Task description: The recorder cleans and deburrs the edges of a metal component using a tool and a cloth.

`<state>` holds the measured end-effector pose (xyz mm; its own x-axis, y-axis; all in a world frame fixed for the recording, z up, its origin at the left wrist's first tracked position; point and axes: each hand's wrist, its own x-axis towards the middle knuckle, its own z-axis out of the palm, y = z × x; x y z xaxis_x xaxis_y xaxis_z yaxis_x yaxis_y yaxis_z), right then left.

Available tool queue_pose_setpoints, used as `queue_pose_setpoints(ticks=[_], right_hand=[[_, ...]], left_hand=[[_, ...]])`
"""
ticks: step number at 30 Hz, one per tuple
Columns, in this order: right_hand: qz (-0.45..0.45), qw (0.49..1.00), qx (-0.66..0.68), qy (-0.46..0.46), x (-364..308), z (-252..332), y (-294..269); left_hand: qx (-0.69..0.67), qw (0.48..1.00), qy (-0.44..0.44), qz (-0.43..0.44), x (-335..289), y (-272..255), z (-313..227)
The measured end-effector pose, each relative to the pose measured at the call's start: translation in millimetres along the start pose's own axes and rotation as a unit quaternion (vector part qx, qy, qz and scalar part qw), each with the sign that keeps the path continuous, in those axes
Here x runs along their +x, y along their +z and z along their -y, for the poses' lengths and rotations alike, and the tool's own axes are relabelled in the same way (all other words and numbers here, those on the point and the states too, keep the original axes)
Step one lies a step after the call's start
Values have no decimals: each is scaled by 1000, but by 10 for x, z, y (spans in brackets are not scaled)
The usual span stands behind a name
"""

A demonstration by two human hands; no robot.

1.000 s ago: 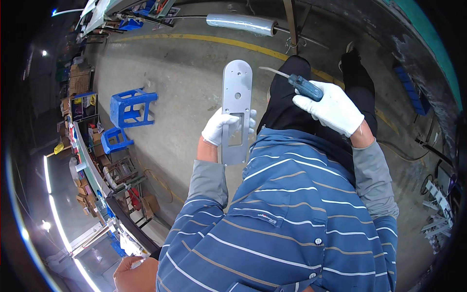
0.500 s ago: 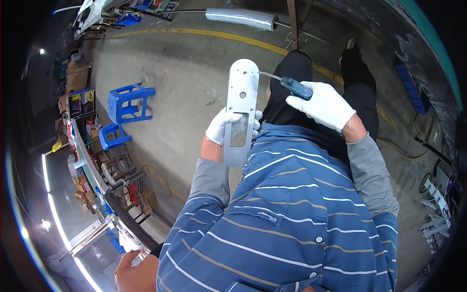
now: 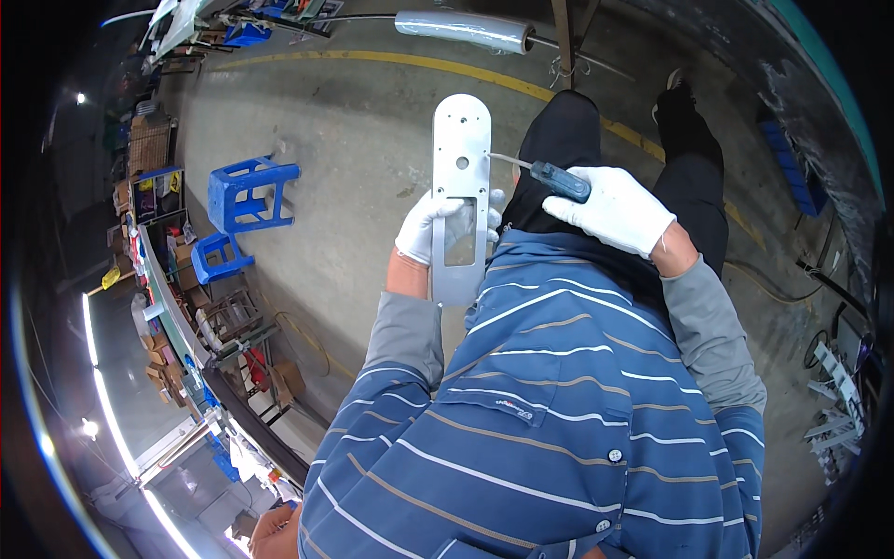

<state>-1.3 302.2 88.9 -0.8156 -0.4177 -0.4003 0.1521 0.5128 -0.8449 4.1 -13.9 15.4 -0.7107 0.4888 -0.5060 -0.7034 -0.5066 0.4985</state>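
A long silver metal plate [image 3: 450,140] with a rounded far end stands out before me. It has a round hole, several small holes and a rectangular cutout. My left hand [image 3: 426,226], in a white glove, is closed around its middle beside the cutout, with fingers wrapping behind and showing at the right edge. My gloved right hand [image 3: 619,211] grips a dark-handled tool [image 3: 561,182] with a thin, slightly bent metal shaft. The shaft's tip meets the plate's right edge, roughly level with the round hole. Some right-hand fingertips are hidden under the handle.
Two blue plastic stools [image 3: 244,196] stand on the concrete floor at left. Cluttered shelves and a bench [image 3: 168,321] line the left side. A roll of clear film [image 3: 463,32] hangs on a bar at the far side. Metal parts [image 3: 833,415] are piled at right, near a blue crate [image 3: 792,168].
The plate has shifted a little farther from me. The tool's tip has slid along the plate's right edge toward me, from near the rounded end to beside the round hole.
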Motion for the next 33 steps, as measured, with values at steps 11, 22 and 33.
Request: queue_pose_setpoints(ticks=[11, 22, 33], right_hand=[[56, 998, -21, -11, -67, 29, 102], [74, 997, -37, 2, -114, 72, 87], [73, 997, -37, -15, -102, 48, 179]], left_hand=[[-7, 999, 41, -7, 75, 20, -42], [1, 997, 70, -38, 165, -26, -66], [-57, 996, 65, -2, 178, -44, -53]])
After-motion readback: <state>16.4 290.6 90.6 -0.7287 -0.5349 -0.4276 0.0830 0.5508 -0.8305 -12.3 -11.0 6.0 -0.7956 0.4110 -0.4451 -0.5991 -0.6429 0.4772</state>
